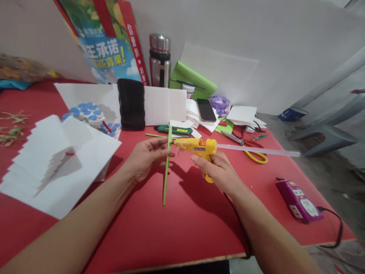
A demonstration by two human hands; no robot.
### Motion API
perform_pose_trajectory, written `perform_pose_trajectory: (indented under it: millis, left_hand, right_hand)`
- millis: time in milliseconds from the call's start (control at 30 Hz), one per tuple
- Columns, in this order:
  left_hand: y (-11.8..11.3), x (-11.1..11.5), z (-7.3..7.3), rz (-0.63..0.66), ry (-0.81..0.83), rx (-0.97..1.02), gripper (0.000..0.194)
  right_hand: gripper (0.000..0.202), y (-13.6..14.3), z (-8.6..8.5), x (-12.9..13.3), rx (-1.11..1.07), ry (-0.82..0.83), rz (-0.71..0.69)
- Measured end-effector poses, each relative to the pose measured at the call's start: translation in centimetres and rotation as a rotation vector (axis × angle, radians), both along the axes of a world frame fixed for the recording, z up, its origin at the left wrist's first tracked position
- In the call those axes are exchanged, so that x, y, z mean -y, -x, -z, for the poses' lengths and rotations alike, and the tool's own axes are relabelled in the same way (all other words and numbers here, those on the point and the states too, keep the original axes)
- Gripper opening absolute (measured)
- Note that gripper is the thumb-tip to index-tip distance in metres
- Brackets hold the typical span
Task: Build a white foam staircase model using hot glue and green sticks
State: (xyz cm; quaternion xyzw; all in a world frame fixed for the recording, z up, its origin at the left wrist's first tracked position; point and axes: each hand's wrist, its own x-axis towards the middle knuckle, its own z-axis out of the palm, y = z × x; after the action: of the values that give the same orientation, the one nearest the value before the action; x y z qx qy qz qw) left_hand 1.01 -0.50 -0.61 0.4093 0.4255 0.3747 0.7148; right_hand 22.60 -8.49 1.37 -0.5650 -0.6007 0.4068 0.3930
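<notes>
My left hand (152,154) pinches a thin green stick (166,179) near its upper part, holding it nearly upright in view above the table. My right hand (215,167) is wrapped around the handle of a yellow hot glue gun (189,144). The gun's nozzle points left and meets, or almost meets, the stick beside my left fingers. A long clear glue stick (265,150) sticks out of the gun's back end. Behind my left fingers a second green strip (152,135) lies crosswise; whether it joins the held stick I cannot tell.
On the red table (182,228) behind my hands lie a green utility knife (175,130), a black case (131,104) and a phone (206,110). Scissors (253,150) and a purple power socket (299,201) are on the right. Folded white paper (37,152) lies left. A steel thermos (160,61) stands behind.
</notes>
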Motion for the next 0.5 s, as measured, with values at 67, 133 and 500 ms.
perform_pose_trajectory:
  millis: [67, 133, 500]
  left_hand:
    - [0.0, 0.0, 0.0, -0.003, 0.018, 0.007, 0.044]
    - [0.0, 0.0, 0.0, 0.004, 0.040, 0.023, 0.041]
    - [0.1, 0.1, -0.2, 0.071, 0.113, 0.093, 0.033]
  right_hand:
    - [0.053, -0.2, -0.3, -0.2, -0.015, 0.032, 0.049]
    - [0.052, -0.7, -0.6, -0.5, -0.028, 0.036, 0.139]
    - [0.051, -9.0, 2.7, 2.0, 0.236, 0.090, 0.462]
